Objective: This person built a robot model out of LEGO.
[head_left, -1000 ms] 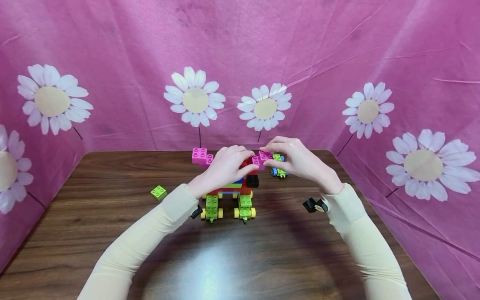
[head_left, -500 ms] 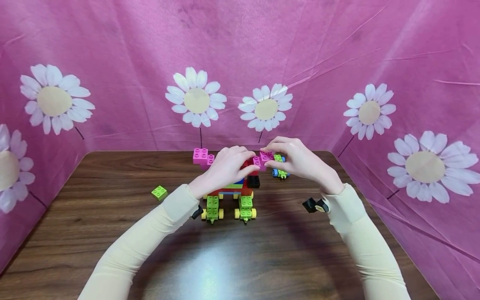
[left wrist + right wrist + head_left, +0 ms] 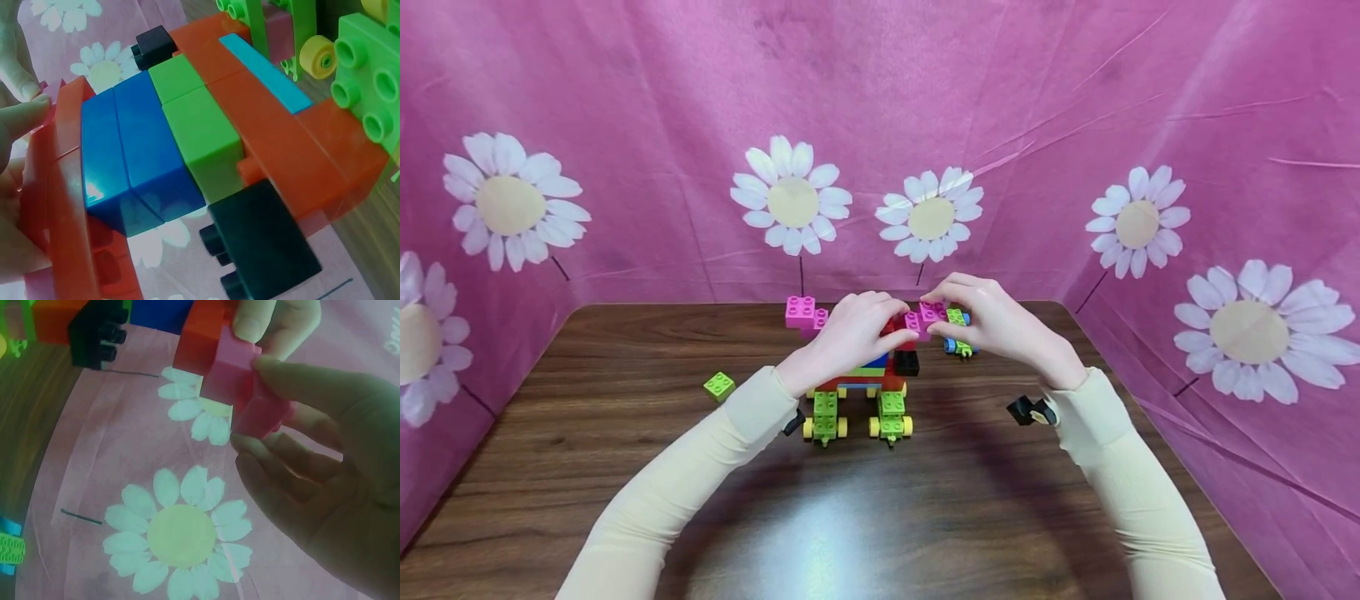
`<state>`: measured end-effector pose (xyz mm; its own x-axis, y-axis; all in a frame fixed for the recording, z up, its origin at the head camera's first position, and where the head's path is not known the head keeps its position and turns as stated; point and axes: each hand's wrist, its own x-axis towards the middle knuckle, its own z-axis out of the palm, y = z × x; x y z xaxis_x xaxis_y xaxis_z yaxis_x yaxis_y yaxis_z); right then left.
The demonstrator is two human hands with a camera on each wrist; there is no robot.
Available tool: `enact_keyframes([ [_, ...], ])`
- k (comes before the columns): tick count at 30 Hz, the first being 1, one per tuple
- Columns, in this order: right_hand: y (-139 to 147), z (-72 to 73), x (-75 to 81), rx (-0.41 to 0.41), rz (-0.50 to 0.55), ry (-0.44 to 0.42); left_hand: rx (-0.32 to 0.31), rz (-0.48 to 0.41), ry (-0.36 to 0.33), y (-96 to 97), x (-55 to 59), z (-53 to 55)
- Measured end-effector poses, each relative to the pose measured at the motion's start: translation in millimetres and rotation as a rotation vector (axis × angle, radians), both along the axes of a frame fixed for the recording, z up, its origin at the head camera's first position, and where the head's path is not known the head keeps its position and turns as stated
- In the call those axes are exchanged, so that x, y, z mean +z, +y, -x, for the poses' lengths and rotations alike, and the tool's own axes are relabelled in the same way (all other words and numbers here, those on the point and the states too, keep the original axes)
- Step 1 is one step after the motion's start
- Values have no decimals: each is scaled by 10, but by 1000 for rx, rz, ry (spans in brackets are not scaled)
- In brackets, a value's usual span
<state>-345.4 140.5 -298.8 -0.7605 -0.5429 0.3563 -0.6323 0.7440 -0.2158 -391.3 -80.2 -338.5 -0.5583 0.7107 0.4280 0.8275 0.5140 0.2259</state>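
A toy-brick model stands on the table, with red bricks (image 3: 269,137), blue bricks (image 3: 144,150), green bricks (image 3: 200,134) and black bricks (image 3: 265,244) in its body. Its green legs (image 3: 891,404) rest on yellow wheels. From above, my left hand (image 3: 853,332) holds the model's top, thumb beside the inner pink brick (image 3: 231,372) at the right end. There my right hand (image 3: 988,321) pinches the outer pink brick (image 3: 932,311) between thumb and fingers. At the opposite end, another pink brick (image 3: 800,312) sticks out. My left hand hides much of the top row.
A loose light-green brick (image 3: 719,386) lies on the wooden table (image 3: 625,467) left of the model. Behind my right hand are green wheeled pieces (image 3: 958,346) with blue wheels. A pink cloth (image 3: 865,83) with daisies rises behind the table and at both sides.
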Motion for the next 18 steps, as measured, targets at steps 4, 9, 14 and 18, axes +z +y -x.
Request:
enact_keyframes([
  [4, 16, -2, -10, 3, 2, -3, -6, 3, -40, 10, 21, -1],
  [9, 33, -23, 21, 19, -2, -6, -4, 16, -83, 20, 49, -4],
  [14, 54, -20, 31, 30, 6, 2, -6, 14, -95, 26, 60, -3],
  [18, 44, -15, 37, 26, -4, -7, -8, 15, -100, 28, 56, 0],
])
